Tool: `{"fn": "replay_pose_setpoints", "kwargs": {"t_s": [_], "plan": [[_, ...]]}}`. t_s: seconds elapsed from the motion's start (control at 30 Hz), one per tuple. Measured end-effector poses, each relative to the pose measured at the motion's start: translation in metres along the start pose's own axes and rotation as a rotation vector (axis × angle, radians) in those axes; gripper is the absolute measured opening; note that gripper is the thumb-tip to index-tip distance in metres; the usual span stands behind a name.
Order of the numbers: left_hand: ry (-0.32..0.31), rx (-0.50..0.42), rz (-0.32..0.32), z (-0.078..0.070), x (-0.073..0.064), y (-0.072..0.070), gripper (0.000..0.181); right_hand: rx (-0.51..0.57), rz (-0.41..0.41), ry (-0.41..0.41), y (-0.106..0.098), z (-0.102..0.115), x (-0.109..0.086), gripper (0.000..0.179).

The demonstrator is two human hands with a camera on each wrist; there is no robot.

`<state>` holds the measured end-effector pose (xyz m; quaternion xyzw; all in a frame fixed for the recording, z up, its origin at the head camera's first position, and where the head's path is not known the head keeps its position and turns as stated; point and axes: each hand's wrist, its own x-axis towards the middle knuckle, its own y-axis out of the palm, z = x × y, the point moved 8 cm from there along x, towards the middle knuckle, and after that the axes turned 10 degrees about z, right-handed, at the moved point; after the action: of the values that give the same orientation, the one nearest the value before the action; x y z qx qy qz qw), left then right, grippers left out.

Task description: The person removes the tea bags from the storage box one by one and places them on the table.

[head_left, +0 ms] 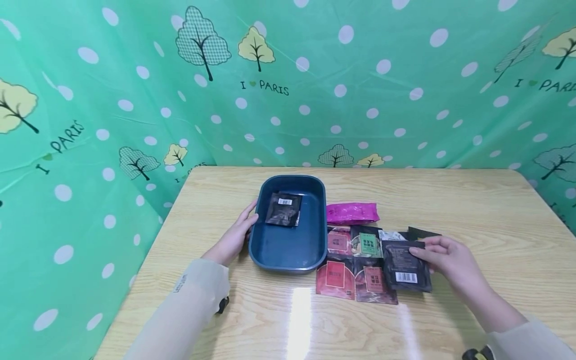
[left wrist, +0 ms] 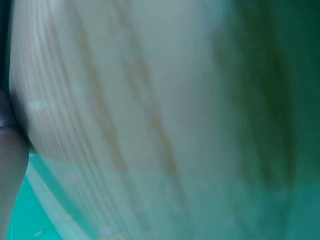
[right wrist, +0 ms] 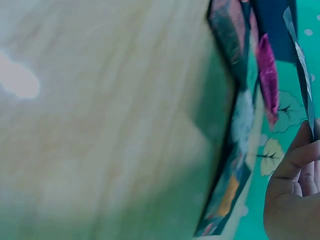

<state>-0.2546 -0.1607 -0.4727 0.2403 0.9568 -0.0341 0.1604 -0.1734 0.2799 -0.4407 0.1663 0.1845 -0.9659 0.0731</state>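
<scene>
Here we see the right hand (head_left: pixel 451 257) pinching a square, black, foil-like packet (head_left: pixel 400 260) by its edge, perhaps for clearance, nearer the pale wood-grained table's (head_left: pixel 504 210) right edge than the dark-blue, round-cornered plastic tub (head_left: pixel 285 250) the left hand (head_left: pixel 235 236) seemingly steadies, fingers extended.

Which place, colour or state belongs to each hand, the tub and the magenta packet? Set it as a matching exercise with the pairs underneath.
Column one
1. Left hand
2. Magenta packet
3. Right hand
4. Tub

Column two
A. Pinches a black packet above the table
B. Dark blue, with another black packet lying inside
C. Fingers against the tub's outer side
D. Lies outside the tub, by the side away from the left hand

Pairs: 1-C; 2-D; 3-A; 4-B
</scene>
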Motion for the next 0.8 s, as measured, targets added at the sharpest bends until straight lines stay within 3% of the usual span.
{"fn": "replay_pose_setpoints", "kwargs": {"t_s": [0.5,0.67,0.8], "plan": [[-0.001,0.006,-0.009,0.001,0.000,0.000,0.056,-0.147,0.008,0.105,-0.014,-0.039,0.000,0.057],[0.009,-0.007,-0.004,0.001,0.000,0.000,0.056,-0.148,-0.007,0.087,-0.013,-0.042,-0.001,0.055],[0.010,-0.007,0.002,0.001,0.000,0.001,0.057,-0.225,-0.030,0.069,-0.013,-0.040,-0.001,0.060]]}}
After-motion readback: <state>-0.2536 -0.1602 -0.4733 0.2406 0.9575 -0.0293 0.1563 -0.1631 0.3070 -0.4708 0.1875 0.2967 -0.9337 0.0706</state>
